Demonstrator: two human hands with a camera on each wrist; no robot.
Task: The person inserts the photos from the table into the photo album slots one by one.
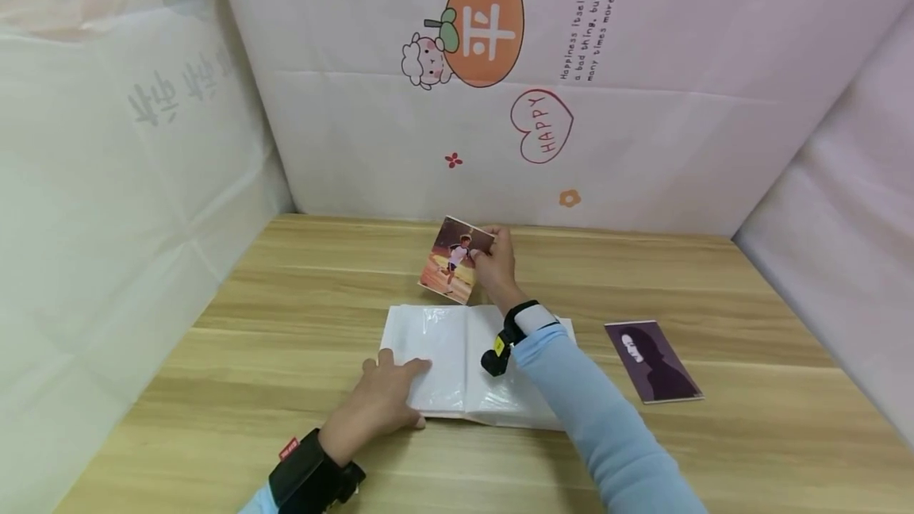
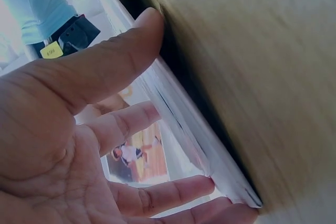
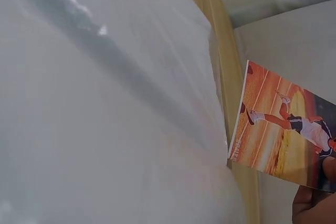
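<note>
A photo album point(image 1: 439, 339) lies spread on the table, its white pages covered by glossy clear sleeves. My left hand point(image 1: 382, 397) rests on the left page with fingers extended, the thumb at the album's near edge. In the left wrist view, those fingers point(image 2: 163, 195) reach over the page edges. Above the album's far edge, my right hand point(image 1: 496, 264) pinches a photo card point(image 1: 450, 260) by its right side. The card, tilted, shows a running player in a white shirt; in the right wrist view, the card point(image 3: 286, 129) has a corner by the sleeve's edge.
To the right of the album lies a purple card point(image 1: 653, 363) with a dark hooded figure. The wooden table point(image 1: 286, 324) is bordered by white printed cloth point(image 1: 357, 141) at the back and sides. My right forearm point(image 1: 600, 419) crosses over the right page and hides part of it.
</note>
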